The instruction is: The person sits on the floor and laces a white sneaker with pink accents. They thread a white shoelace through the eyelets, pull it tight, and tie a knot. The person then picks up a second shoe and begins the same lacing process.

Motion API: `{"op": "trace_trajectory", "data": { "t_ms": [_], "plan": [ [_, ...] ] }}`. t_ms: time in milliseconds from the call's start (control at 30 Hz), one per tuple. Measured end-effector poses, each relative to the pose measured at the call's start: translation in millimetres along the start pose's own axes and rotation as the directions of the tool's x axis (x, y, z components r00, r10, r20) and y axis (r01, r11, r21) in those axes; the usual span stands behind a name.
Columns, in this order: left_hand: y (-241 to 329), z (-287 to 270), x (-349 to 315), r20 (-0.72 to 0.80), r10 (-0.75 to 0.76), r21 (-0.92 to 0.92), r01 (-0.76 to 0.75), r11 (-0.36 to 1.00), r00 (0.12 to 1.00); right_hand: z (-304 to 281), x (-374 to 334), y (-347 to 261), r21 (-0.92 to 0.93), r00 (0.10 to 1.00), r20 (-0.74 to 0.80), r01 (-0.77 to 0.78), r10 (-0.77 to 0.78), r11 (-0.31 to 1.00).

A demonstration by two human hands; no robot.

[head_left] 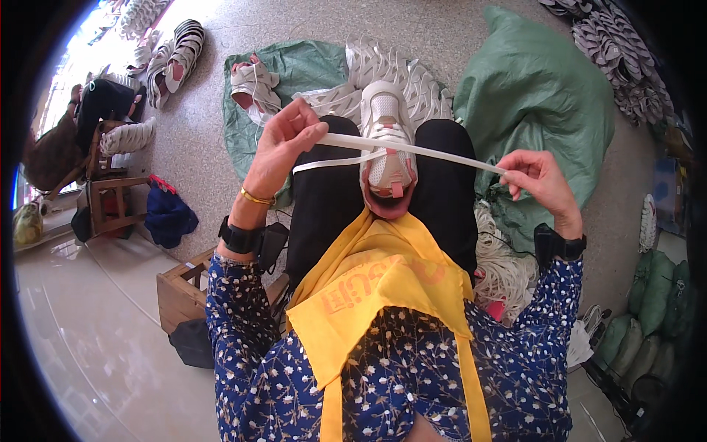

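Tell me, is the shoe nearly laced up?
Not nearly. The flat white lace already crosses the white and pink sneaker on the lap, low near the toe. The left hand and right hand each pinch an end, pulled out sideways. The eyelets nearer the tongue look unlaced, and no bow shows.

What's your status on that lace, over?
Left hand and right hand each pinch one end of white shoelace, pulled taut. Lace threaded through white sneaker on lap. Nothing in the way.
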State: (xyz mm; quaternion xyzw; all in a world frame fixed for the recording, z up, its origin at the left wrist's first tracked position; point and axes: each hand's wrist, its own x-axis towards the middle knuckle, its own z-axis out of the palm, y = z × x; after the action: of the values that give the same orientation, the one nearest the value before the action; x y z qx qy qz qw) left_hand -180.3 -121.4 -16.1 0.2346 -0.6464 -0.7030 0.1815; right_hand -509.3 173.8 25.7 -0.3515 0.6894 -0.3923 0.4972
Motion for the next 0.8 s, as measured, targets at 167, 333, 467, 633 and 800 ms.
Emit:
{"op": "trace_trajectory", "data": {
  "t_ms": [167,333,467,633,800],
  "plan": [
    [-9.1,-6.7,2.4,-0.143,-0.006,0.075,0.017,0.997,0.99,24.3,5.9,-9.4,-0.075,0.997,-0.016,-0.077,0.076,0.994],
    [-10.1,-13.6,8.3,-0.297,0.055,0.842,0.235,0.486,0.953,78.8,34.0,-27.0,-0.086,1.0,0.0,-0.02,0.02,0.996],
    [-14.5,4.2,3.4,-0.011,0.418,0.892,-0.18,0.414,0.908,111.0,57.7,-29.6,-0.071,0.994,0.029,0.106,-0.104,0.992],
    [7.1,70.9,-6.9,0.235,0.176,0.394,-0.26,0.881,0.956,128.0,65.0,-38.0,-0.122,0.978,0.021,0.208,-0.207,0.97],
    [-8.6,65.9,-5.0,0.204,0.022,0.42,-0.108,0.901,0.979,132.6,63.4,-37.9,-0.141,0.976,-0.009,0.214,-0.217,0.967]
  ]
}}
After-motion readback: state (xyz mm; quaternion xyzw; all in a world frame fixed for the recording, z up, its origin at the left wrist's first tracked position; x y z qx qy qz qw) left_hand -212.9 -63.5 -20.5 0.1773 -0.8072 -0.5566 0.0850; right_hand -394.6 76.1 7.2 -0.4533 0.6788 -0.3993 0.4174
